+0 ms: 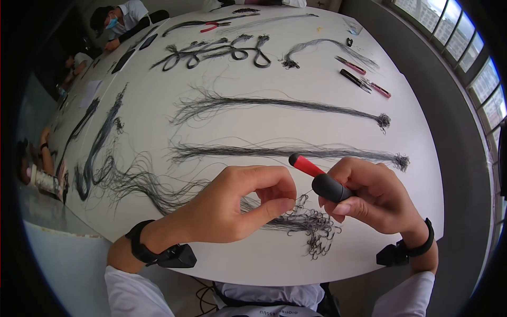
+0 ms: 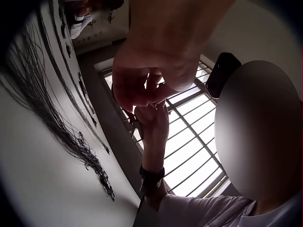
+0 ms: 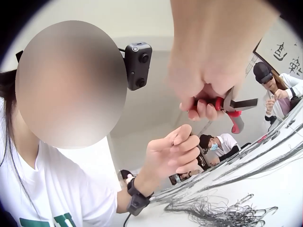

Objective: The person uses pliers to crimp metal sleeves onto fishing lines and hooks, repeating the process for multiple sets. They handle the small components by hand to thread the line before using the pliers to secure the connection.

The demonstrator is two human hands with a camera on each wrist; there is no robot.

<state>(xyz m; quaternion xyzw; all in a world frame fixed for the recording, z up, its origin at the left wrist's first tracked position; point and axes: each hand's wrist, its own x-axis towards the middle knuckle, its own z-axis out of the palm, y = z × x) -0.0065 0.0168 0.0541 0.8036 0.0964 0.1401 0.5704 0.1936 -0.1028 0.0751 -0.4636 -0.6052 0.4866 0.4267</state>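
Note:
My right hand [image 1: 372, 195] grips pliers [image 3: 239, 105] with red and black handles [image 1: 307, 165]; in the right wrist view their metal jaws stick out past the fist. Facing it, my left hand [image 1: 237, 201] has thumb and forefinger pinched together, with a small fish hook [image 1: 302, 200] at their tips, partly hidden by the fingers. Both hands are raised close above the table. Beneath them lies a bundle of dark lines, its hooked end [image 1: 317, 235] spread in a tangle of hooks. Its loose strands [image 1: 142, 185] trail off to the left.
Two more hooked bundles [image 1: 285, 103] lie across the white table [image 1: 264, 264]. Several pliers [image 1: 355, 79] rest at the back right, and red-handled pliers [image 1: 214, 25] farther back. Looped dark bundles [image 1: 211, 55] lie beyond. A masked person [image 1: 127, 18] sits at the far left.

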